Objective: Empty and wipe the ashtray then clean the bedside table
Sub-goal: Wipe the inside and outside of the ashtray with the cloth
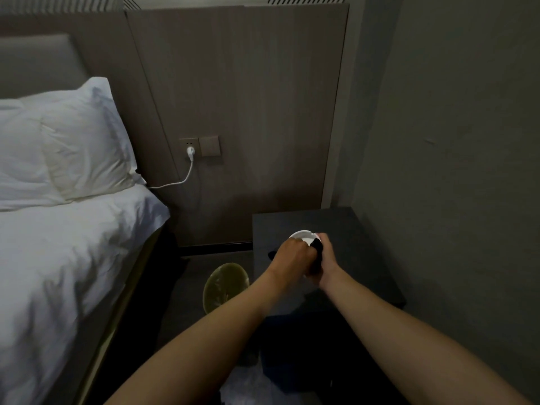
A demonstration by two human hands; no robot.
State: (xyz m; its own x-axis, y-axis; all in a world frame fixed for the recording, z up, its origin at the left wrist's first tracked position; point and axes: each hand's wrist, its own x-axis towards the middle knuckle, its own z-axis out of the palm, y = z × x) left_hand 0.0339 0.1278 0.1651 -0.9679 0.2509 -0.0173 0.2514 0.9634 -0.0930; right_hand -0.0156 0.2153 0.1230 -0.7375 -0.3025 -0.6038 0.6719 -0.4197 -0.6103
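Both hands hold a white ashtray and a dark cloth above the bedside table.

The ashtray (302, 236) is round, so it has no long axis; it tilts with its hollow facing up and away from the person, above the near-left part of the black bedside table (362, 229). The left hand (289, 254) curls its fingers over the ashtray's near rim. The right hand (325, 255) grips a black cloth (317, 258) pressed against the ashtray. Left of the table, on the floor, stands a bin with a greenish liner (226, 287). No writing is readable.
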